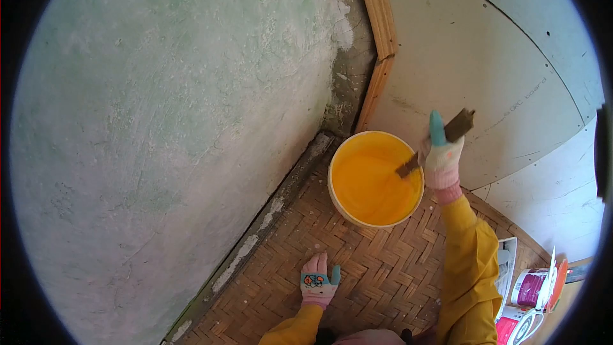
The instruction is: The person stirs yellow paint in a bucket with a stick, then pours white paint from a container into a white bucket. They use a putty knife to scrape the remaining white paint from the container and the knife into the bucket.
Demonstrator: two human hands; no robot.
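A white bucket (333, 199) of yellow paint (364, 176) stands on the woven floor in the corner. My right hand (442, 156), in a white and pink glove with teal on the thumb, is closed around a flat wooden stick (460, 125). The stick's lower end dips into the paint near the right side of the bucket, and its upper end sticks out above my hand. My left hand (318, 282), gloved the same way with a printed picture on the back, is apart from the bucket, low over the floor. Its fingers are stretched out and it holds nothing.
A worn green-white wall (191, 102) rises on the left, board panels (472, 57) on the right. A wooden batten (378, 16) runs down between them. Paint tubs (531, 287) and a white tray (506, 268) stand at the lower right on the woven mat (377, 268).
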